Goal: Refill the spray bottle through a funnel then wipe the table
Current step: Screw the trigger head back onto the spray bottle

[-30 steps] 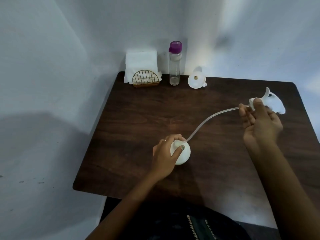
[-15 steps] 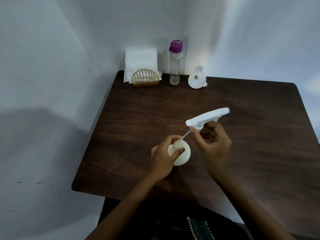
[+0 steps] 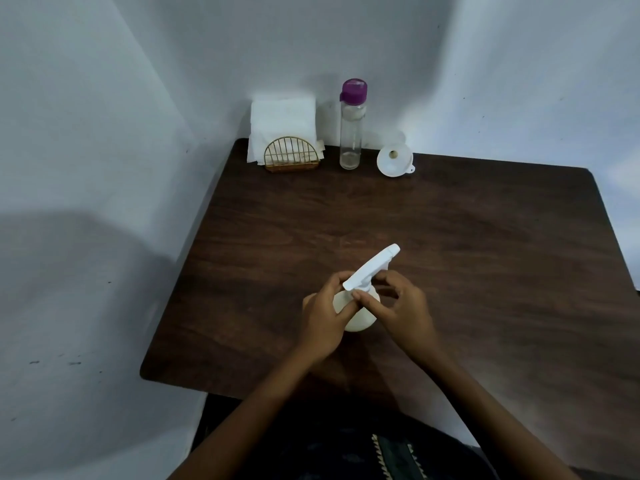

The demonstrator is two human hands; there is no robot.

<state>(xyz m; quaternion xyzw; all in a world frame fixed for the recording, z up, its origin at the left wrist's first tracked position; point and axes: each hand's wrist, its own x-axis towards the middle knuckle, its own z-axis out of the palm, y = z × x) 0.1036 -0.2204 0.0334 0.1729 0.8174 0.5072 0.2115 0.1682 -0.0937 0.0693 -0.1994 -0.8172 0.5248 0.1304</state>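
A white round spray bottle stands near the front middle of the dark wooden table. Its white trigger head sits on the neck, nozzle pointing up and to the right. My left hand grips the bottle's body from the left. My right hand pinches the collar under the trigger head. A white funnel lies on its side at the back of the table. A clear bottle with a purple cap stands upright left of the funnel, apparently almost empty.
A gold wire holder with white paper napkins stands in the back left corner against the wall. White walls close the table's left and back sides. The table's right edge runs out of frame.
My right hand brought the trigger head, with its tube, from the right side down onto the bottle's neck. The tube is now inside. My left hand stayed on the bottle.
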